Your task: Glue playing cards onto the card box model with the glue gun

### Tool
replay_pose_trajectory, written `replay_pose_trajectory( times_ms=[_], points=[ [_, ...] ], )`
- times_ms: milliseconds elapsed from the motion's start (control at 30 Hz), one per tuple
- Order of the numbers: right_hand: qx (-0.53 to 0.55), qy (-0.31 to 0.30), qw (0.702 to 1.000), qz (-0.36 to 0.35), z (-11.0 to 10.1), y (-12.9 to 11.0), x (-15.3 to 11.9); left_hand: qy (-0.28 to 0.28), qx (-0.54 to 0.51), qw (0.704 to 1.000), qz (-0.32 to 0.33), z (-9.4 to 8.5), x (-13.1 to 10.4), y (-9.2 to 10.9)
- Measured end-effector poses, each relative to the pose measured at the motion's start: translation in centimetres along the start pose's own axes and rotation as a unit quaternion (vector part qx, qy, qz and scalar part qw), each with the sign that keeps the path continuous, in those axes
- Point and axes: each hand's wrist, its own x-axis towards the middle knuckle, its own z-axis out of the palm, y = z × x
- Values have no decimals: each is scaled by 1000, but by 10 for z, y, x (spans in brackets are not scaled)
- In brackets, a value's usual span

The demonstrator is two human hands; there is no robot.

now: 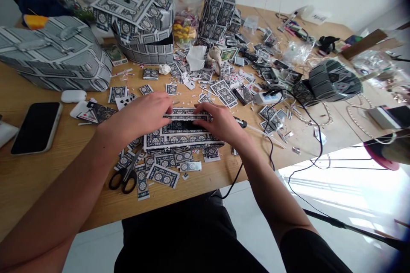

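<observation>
A flat, box-like structure of patterned playing cards (185, 140) lies at the table's front, with a dark slot across its top. My left hand (144, 111) is at its left end, thumb and fingers closed on a raised card strip at the slot. From the right, my right hand (221, 121) grips the same strip, thumb at the slot and fingers over the far side. Black-handled scissors (124, 179) rest on the left among cut cards (163, 175). A clear glue stick (265, 135) pokes out beside my right wrist, its black holder partly hidden.
A card-covered bag shape (57, 55), a lidded card basket (144, 51) and a round card piece (335, 81) stand around. A phone (37, 128) lies left. Card scraps cover the middle. A black cable (321, 136) hangs past the front edge near a power strip (267, 98).
</observation>
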Motion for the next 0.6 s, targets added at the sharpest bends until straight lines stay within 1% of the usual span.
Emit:
replay_pose_trajectory(
  times_ms=[233, 433, 533, 600],
  points=[
    [1, 12, 1000, 13, 3, 3, 0, 13, 12, 1000, 6, 3, 1, 1],
    [0, 15, 1000, 14, 5, 4, 0, -4, 21, 1000, 3, 0, 1, 4],
    [3, 14, 1000, 11, 3, 3, -2, -11, 9, 1000, -6, -1, 1, 3],
    [3, 25, 1000, 2, 2, 0, -4, -10, 2, 1000, -11, -2, 0, 3]
  ],
)
